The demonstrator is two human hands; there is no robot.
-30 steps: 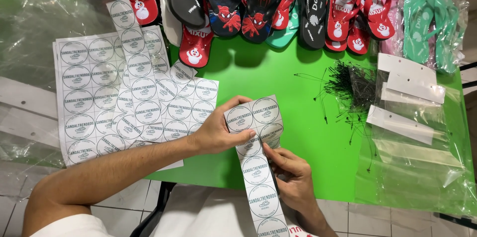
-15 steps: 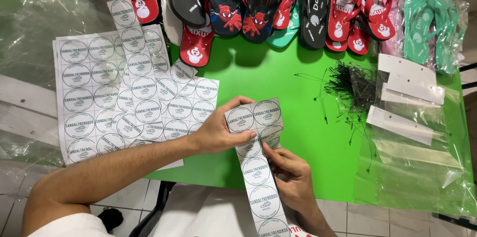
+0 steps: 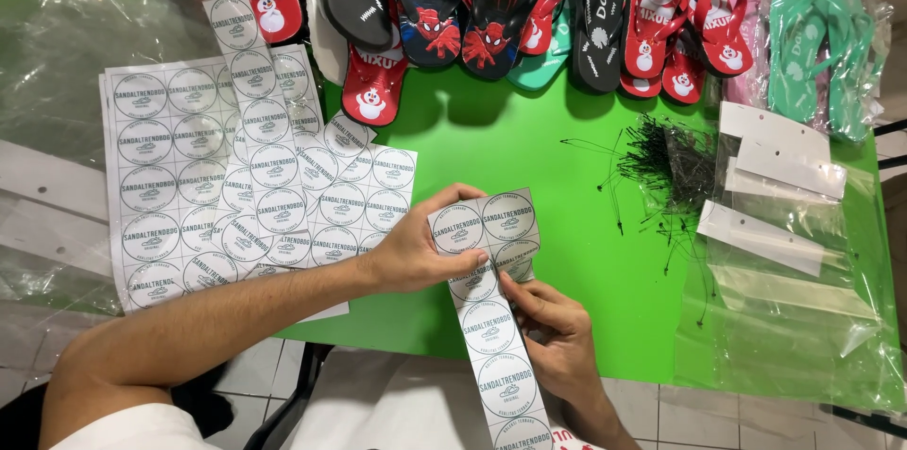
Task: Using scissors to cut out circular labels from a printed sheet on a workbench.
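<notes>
— What are the hands doing from where you sit?

— I see my left hand (image 3: 416, 252) with its fingers pinched on the top of a strip of round stickers (image 3: 491, 318), thumb over the upper circles. My right hand (image 3: 557, 337) has its fingers clamped on the same strip just below, at its right edge.

— Where is the strip?

— Over the near edge of the green tabletop (image 3: 529, 148), running down toward me. To the left lie sheets of round stickers (image 3: 189, 176). A row of flip-flops (image 3: 491, 6) lines the far edge; black tag pins (image 3: 661, 152) and clear bags (image 3: 784, 252) sit right.
</notes>
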